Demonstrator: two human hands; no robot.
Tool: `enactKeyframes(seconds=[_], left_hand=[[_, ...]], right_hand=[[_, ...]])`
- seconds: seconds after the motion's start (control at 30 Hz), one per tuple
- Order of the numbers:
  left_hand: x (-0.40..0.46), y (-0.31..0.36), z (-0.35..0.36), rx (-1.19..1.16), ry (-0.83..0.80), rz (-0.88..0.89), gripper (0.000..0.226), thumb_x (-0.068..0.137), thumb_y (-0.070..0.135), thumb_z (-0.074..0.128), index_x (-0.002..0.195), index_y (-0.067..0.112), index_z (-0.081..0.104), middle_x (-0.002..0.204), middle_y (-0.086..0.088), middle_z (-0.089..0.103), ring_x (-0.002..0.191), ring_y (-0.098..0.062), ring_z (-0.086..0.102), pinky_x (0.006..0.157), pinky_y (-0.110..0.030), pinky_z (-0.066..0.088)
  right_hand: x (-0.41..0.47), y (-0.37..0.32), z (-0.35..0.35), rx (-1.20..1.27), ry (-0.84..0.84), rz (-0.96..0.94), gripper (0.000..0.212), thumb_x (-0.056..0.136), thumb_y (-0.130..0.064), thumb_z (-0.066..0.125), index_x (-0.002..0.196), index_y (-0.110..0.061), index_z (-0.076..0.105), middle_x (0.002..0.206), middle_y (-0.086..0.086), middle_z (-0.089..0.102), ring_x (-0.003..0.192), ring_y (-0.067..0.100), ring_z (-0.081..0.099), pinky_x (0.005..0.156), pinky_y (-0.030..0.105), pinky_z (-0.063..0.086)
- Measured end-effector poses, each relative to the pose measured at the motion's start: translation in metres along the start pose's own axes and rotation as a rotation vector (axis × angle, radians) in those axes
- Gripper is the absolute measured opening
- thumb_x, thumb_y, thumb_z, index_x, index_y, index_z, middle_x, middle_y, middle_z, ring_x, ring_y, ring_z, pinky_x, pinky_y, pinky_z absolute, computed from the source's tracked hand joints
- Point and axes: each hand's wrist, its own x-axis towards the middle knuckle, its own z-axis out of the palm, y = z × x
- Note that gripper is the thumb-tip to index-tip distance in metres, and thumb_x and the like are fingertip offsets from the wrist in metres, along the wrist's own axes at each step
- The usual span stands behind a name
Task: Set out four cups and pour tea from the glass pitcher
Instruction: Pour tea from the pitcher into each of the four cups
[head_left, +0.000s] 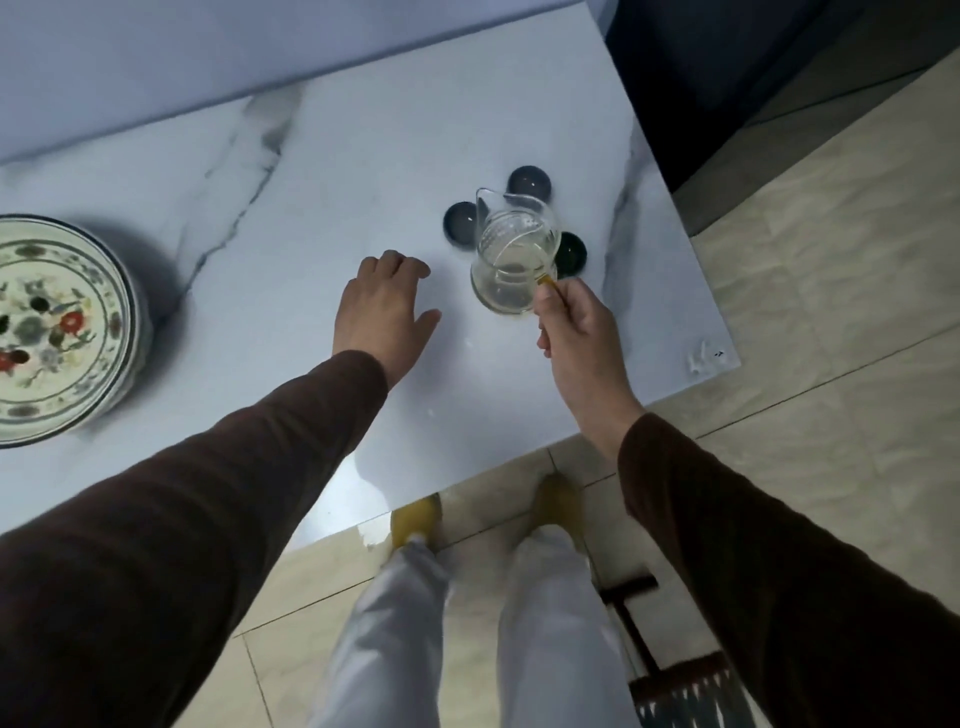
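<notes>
My right hand (574, 325) grips the handle of the glass pitcher (514, 260), which holds pale tea and hangs over the marble table (322, 156). Its spout points away from me. Three small dark cups show around it: one at the back (529, 182), one on the left (460, 222), one on the right (570, 251). The pitcher partly covers the left and right cups and hides whatever lies beneath it. My left hand (387, 312) rests flat on the table to the left of the pitcher, holding nothing.
A round floral ceramic dish (47, 332) stands at the table's left edge. The table's near edge and right corner (727, 358) border a tiled floor. A stool or rack (670, 675) stands on the floor at lower right.
</notes>
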Motion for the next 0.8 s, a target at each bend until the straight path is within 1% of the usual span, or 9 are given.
enactKeyframes(seconds=[0.07,0.2,0.27,0.4,0.53,0.6,0.7,0.77,0.8], left_hand=[[0.009,0.008,0.002,-0.004,0.009,-0.030,0.044,0.087,0.029,0.065,0.127,0.012,0.055,0.125,-0.009,0.055,0.115,-0.032,0.049,0.090,-0.042,0.043],[0.027,0.029,0.010,-0.003,0.032,-0.105,0.045,0.087,0.029,0.066,0.127,0.011,0.055,0.124,-0.011,0.056,0.113,-0.034,0.049,0.089,-0.044,0.044],[0.037,0.043,0.015,-0.006,0.050,-0.160,0.046,0.087,0.030,0.066,0.128,0.010,0.055,0.125,-0.012,0.056,0.114,-0.035,0.049,0.090,-0.045,0.043],[0.053,0.067,0.023,-0.034,0.115,-0.288,0.049,0.087,0.030,0.067,0.130,0.010,0.054,0.128,-0.012,0.055,0.118,-0.035,0.047,0.095,-0.046,0.042],[0.064,0.078,0.027,-0.072,0.177,-0.359,0.052,0.086,0.031,0.068,0.132,0.011,0.053,0.131,-0.011,0.054,0.122,-0.033,0.044,0.100,-0.043,0.040],[0.068,0.079,0.029,-0.088,0.195,-0.379,0.054,0.086,0.031,0.069,0.133,0.012,0.052,0.132,-0.009,0.054,0.124,-0.032,0.043,0.102,-0.041,0.039],[0.074,0.074,0.034,-0.097,0.215,-0.388,0.056,0.085,0.034,0.070,0.134,0.013,0.052,0.132,-0.008,0.054,0.124,-0.031,0.043,0.102,-0.037,0.038],[0.079,0.067,0.038,-0.117,0.226,-0.399,0.058,0.085,0.037,0.070,0.135,0.014,0.051,0.132,-0.006,0.054,0.124,-0.030,0.042,0.101,-0.035,0.037],[0.082,0.062,0.041,-0.134,0.231,-0.403,0.059,0.084,0.038,0.070,0.135,0.015,0.051,0.132,-0.006,0.054,0.124,-0.029,0.042,0.100,-0.034,0.037]], right_hand=[[0.014,-0.001,-0.011,-0.039,-0.026,-0.032,0.034,0.102,-0.031,0.046,0.091,0.001,0.050,0.074,0.006,0.044,0.068,0.017,0.041,0.063,0.033,0.037],[0.049,0.002,-0.039,-0.112,-0.091,-0.124,0.025,0.101,-0.030,0.046,0.084,-0.013,0.050,0.068,-0.008,0.045,0.066,0.009,0.043,0.064,0.033,0.039],[0.070,0.003,-0.057,-0.131,-0.141,-0.182,0.021,0.102,-0.028,0.046,0.084,-0.018,0.048,0.070,-0.009,0.046,0.067,0.010,0.043,0.065,0.035,0.040],[0.112,0.005,-0.093,-0.171,-0.237,-0.293,0.018,0.102,-0.026,0.045,0.087,-0.017,0.051,0.074,-0.009,0.052,0.071,0.010,0.048,0.068,0.036,0.042],[0.147,-0.001,-0.114,-0.231,-0.272,-0.396,0.021,0.100,-0.027,0.047,0.085,-0.016,0.054,0.070,-0.013,0.055,0.066,0.000,0.048,0.064,0.031,0.039],[0.160,-0.005,-0.119,-0.277,-0.281,-0.433,0.023,0.100,-0.029,0.047,0.084,-0.015,0.056,0.072,-0.009,0.058,0.070,0.011,0.052,0.068,0.035,0.044],[0.174,-0.009,-0.120,-0.327,-0.281,-0.488,0.028,0.100,-0.030,0.047,0.088,-0.008,0.058,0.084,0.006,0.068,0.081,0.026,0.060,0.075,0.043,0.050],[0.182,-0.011,-0.119,-0.358,-0.285,-0.535,0.029,0.100,-0.032,0.048,0.089,-0.008,0.060,0.085,0.005,0.068,0.083,0.027,0.061,0.074,0.043,0.050],[0.186,-0.012,-0.118,-0.373,-0.285,-0.567,0.028,0.100,-0.032,0.048,0.089,-0.009,0.061,0.082,0.001,0.068,0.080,0.024,0.060,0.071,0.040,0.049]])
